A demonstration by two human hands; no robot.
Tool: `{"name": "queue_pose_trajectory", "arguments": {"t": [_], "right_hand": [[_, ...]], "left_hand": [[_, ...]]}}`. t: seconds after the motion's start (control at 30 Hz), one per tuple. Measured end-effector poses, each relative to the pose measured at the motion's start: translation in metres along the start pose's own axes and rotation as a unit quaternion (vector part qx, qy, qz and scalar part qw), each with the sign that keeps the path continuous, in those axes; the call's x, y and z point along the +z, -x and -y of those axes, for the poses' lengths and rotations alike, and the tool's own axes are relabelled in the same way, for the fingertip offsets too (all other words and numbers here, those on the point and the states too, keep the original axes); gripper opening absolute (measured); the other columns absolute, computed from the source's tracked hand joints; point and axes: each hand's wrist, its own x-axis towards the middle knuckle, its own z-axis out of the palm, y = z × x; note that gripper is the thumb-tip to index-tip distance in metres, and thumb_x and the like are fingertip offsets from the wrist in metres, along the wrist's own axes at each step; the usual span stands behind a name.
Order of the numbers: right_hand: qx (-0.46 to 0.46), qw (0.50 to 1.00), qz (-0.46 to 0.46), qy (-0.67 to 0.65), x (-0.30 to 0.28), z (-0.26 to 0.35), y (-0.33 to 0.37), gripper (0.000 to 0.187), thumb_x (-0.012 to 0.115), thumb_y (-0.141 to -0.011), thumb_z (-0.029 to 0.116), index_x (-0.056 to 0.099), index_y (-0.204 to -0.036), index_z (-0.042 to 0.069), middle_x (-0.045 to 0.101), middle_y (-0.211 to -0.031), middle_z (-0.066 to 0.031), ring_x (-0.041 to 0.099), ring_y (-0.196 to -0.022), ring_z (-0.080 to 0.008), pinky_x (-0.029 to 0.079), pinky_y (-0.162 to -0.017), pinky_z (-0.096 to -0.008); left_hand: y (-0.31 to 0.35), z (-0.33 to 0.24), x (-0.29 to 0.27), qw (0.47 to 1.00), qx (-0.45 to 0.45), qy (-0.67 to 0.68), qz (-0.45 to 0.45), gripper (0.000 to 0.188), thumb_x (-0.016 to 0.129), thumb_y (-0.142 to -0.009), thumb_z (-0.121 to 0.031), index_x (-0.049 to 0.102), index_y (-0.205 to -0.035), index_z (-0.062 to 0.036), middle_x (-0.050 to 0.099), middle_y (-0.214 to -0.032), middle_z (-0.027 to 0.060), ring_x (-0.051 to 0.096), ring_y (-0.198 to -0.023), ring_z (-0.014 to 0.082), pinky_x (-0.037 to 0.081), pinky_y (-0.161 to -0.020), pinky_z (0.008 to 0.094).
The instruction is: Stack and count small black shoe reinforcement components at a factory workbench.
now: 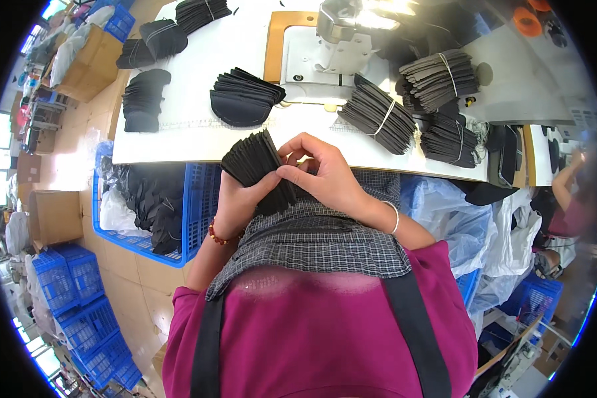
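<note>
A thick stack of black fabric pieces [251,159] is held on edge in front of my body, just off the table's near edge. My left hand [242,198] is closed round its lower part. At the stack's right side my right hand [318,174] pinches with thumb and fingertips at the top edge; what exactly lies between those fingertips is too small to tell. Beyond my hands, a fanned pile of black pieces [245,97] lies on the white table [199,142]. To the right of it rests a tied bundle of dark pieces [378,114].
A sewing machine [348,46] stands at the table's middle. More tied bundles [439,79] lie on the right, and black stacks [146,99] on the left. A blue crate [186,219] of black pieces sits below left. Plastic bags [454,219] hang at right, near another person's arm [564,186].
</note>
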Motion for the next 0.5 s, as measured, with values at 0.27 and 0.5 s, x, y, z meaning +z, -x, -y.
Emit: {"name": "queue_pose_trajectory", "arguments": {"t": [0.27, 0.5], "right_hand": [[0.001, 1.000, -0.002, 0.028, -0.007, -0.009, 0.000, 0.025, 0.066, -0.094, 0.002, 0.064, -0.119, 0.002, 0.067, -0.102, -0.0037, 0.060, -0.085, -0.0047, 0.050, -0.068, -0.0196], [-0.193, 0.959, -0.102, 0.178, -0.004, -0.001, 0.002, 0.046, 0.055, -0.089, -0.011, 0.056, -0.132, 0.008, 0.068, -0.101, -0.0160, 0.066, -0.071, -0.0229, 0.053, -0.067, -0.0303]], "left_hand": [[-0.003, 0.010, 0.002, 0.996, -0.002, 0.086, -0.003, 0.051, 0.071, -0.087, -0.004, 0.053, -0.135, 0.0016, 0.065, -0.119, 0.0085, 0.065, -0.105, 0.0179, 0.052, -0.096, 0.0327], [-0.004, 0.005, 0.007, 0.980, -0.049, 0.184, -0.048, 0.041, 0.072, -0.086, 0.003, 0.059, -0.125, 0.0024, 0.068, -0.114, 0.0090, 0.068, -0.099, 0.0175, 0.057, -0.086, 0.0323]]}}
